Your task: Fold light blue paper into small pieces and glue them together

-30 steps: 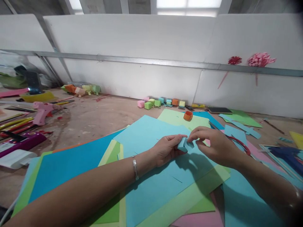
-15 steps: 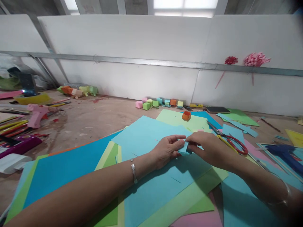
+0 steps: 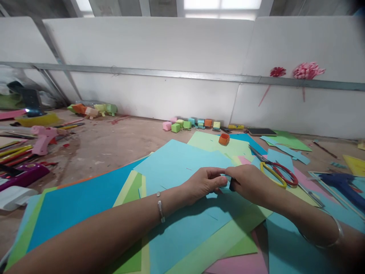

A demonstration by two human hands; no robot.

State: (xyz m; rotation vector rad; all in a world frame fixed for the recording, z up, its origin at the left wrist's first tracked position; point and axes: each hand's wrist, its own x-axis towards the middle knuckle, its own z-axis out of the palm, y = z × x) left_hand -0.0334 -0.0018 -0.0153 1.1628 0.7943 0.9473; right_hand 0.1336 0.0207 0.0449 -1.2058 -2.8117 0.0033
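Pinching a small blue paper piece (image 3: 224, 176) in the middle of the frame, the left hand (image 3: 203, 183) and right hand (image 3: 248, 182) squeeze it with their fingertips. It looks light, thin and easy to crush, so hold its edges softly. Higher up, a little orange box (image 3: 224, 139) sits open. I cannot tell what is inside.

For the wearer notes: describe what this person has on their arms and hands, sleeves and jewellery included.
No sleeves show; both forearms are uncovered to the picture's edge. The left hand and right hand wear no gloves; no rings can be made out. A flat silver bangle sits on the left wrist, a thinner silver bangle on the right.
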